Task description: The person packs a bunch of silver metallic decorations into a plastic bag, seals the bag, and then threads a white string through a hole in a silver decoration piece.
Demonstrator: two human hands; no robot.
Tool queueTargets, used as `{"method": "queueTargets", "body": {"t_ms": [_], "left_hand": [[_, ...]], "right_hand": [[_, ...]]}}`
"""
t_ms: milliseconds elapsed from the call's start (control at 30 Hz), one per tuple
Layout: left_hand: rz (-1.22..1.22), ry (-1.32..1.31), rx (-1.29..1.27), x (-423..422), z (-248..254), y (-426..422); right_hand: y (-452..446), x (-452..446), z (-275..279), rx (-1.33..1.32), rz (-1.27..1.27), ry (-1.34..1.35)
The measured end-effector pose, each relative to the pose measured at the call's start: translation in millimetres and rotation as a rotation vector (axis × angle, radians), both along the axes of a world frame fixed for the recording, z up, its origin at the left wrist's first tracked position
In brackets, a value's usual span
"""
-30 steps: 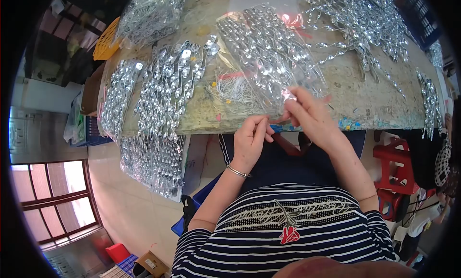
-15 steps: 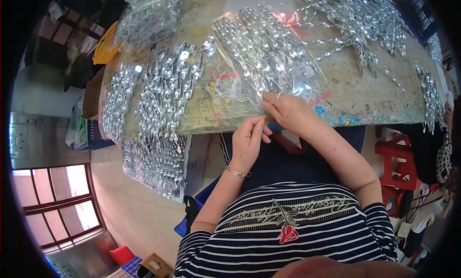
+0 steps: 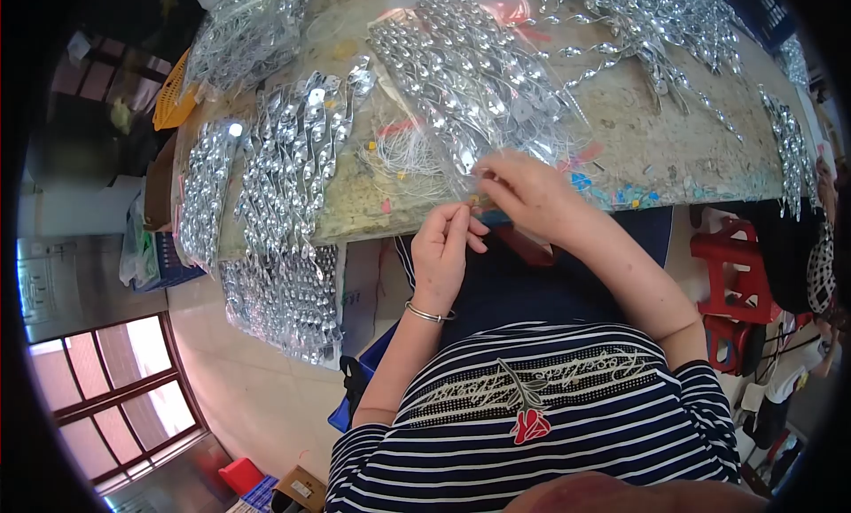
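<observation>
Just off the front edge of the worktable, my left hand has its thumb and index finger pinched together; whatever is between them is too small to make out. My right hand is close by, slightly higher and to the right, with its fingers bent at the near end of a clear bag of silver twisted strips. Its fingertips are blurred, so its hold is unclear. Left of the bag lies a tangle of thin white strings.
More silver strips hang over the table's left front edge. A loose pile of strips covers the back right. A yellow basket is at the left edge. Red stools stand at the right, and small blue scraps dot the front edge.
The whole view has shifted a little. My right hand's fingers have moved up and spread slightly at the bag's near end, while my left hand keeps its pinch.
</observation>
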State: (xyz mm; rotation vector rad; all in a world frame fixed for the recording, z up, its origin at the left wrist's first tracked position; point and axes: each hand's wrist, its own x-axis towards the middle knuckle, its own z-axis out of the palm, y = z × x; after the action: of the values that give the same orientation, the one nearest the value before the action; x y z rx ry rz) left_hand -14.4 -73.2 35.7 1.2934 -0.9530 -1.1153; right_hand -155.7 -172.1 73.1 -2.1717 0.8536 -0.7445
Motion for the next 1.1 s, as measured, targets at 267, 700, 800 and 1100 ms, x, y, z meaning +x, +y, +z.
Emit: {"method": "queueTargets", "body": {"t_ms": [267,700,800,1100], "left_hand": [[0.022,-0.007,-0.02,2,-1,0],[0.044,-0.1,-0.081,4,21,-10],[0.036,-0.137,-0.144,3,32,-16],[-0.09,-0.209,-0.057,-26,19,-2]], "right_hand": [[-14,-74,24,0.081,-0.39,-0.004],[-76,-84,7,0.31,-0.314,-0.057],[-78,-89,32,0.114,-0.326,-0.027],[-20,-148,21,0.258,-0.431,-0.191]]}}
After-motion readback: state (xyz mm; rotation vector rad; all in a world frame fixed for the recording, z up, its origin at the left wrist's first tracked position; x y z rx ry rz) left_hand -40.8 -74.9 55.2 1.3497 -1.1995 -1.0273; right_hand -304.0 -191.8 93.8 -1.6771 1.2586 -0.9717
